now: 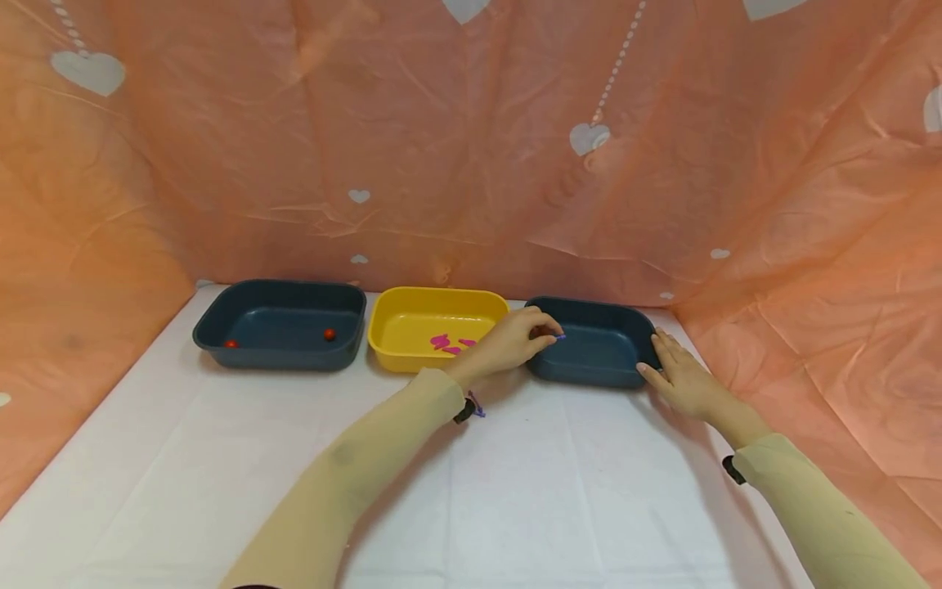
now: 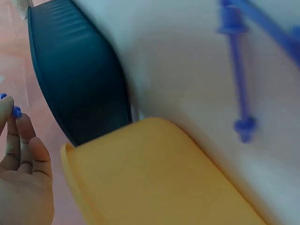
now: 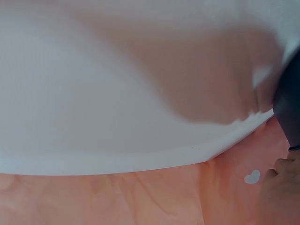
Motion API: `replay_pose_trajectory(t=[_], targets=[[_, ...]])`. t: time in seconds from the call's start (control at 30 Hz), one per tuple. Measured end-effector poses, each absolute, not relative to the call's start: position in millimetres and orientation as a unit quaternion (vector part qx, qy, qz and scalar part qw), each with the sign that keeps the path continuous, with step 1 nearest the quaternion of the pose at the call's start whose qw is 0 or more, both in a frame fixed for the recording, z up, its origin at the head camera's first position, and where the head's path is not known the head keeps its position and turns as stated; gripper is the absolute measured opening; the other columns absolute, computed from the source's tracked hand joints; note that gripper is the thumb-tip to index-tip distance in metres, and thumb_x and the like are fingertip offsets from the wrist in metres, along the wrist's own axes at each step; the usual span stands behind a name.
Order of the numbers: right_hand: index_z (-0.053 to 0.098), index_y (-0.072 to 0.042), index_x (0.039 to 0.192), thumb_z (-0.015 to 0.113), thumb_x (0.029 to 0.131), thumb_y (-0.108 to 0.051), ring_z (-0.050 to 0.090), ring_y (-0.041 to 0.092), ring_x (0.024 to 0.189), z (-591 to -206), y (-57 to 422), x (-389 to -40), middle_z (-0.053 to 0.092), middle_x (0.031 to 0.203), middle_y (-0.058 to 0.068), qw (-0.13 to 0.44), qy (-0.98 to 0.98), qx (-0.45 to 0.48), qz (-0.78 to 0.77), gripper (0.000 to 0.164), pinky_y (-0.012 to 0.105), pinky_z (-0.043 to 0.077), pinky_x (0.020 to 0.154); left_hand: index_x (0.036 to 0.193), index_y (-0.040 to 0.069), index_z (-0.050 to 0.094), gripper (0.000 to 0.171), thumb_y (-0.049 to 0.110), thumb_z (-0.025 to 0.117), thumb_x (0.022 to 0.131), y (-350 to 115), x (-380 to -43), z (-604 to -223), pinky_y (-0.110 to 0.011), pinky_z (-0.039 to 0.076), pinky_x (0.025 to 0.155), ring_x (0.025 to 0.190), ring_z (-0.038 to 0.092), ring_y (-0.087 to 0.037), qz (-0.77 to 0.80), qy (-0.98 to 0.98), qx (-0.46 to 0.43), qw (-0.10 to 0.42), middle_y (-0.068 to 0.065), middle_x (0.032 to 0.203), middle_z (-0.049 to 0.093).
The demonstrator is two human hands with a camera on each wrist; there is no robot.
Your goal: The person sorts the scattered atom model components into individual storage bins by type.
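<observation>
My left hand (image 1: 518, 337) pinches a small blue-purple plastic piece (image 1: 561, 336) over the left side of the right-hand dark blue bin (image 1: 589, 378). In the left wrist view, knobbed ends of that piece (image 2: 17, 111) stick out by the thumb and fingertips; the rest is hidden. My right hand (image 1: 683, 378) rests with straight fingers at the same bin's right rim. Under my left wrist, blue-purple plastic rods (image 1: 478, 406) with knobbed ends lie on the white tablecloth; the left wrist view shows one rod (image 2: 240, 79) up close.
A yellow bin (image 1: 401, 362) with several pink pieces (image 1: 440, 341) stands in the middle. Another dark blue bin (image 1: 275, 358), at left, holds two small red balls (image 1: 329, 334). Behind the bins hangs an orange-pink curtain (image 1: 441, 164) with white hearts.
</observation>
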State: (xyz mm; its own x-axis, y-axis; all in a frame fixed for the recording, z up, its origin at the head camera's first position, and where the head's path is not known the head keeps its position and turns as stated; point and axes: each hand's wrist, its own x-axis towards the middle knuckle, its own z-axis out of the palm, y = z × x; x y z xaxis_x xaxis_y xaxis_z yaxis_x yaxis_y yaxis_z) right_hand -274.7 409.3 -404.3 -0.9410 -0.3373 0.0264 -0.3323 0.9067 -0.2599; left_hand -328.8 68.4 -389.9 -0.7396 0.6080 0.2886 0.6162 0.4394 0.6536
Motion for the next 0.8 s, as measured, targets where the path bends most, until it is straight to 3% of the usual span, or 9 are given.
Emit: replay_pose_trajectory(t=[0.5,0.8], targets=[[0.016,0.021,0.156,0.045,0.112,-0.039,0.014,0.058,0.151,-402,404,-273,0.012,0.165,0.040,0.009,0.976,-0.173,-0.129,0.080,0.068,0.016,0.122,0.123,0.011,0.074,0.022,0.011,0.065,0.103,98,-350,-398,-0.018,0.051,0.085,0.096,0.061,-0.015,-0.326,-0.875,-0.358,-0.006,-0.005,0.111,0.065],[0.017,0.020,0.156,0.046,0.111,-0.039,0.014,0.058,0.151,-401,406,-272,0.012,0.165,0.040,0.009,0.978,-0.169,-0.125,0.080,0.069,0.017,0.122,0.122,0.012,0.076,0.022,0.013,0.065,0.104,111,-359,-399,-0.018,0.051,0.085,0.095,0.061,-0.014,-0.288,-0.891,-0.350,-0.007,-0.003,0.105,0.064]])
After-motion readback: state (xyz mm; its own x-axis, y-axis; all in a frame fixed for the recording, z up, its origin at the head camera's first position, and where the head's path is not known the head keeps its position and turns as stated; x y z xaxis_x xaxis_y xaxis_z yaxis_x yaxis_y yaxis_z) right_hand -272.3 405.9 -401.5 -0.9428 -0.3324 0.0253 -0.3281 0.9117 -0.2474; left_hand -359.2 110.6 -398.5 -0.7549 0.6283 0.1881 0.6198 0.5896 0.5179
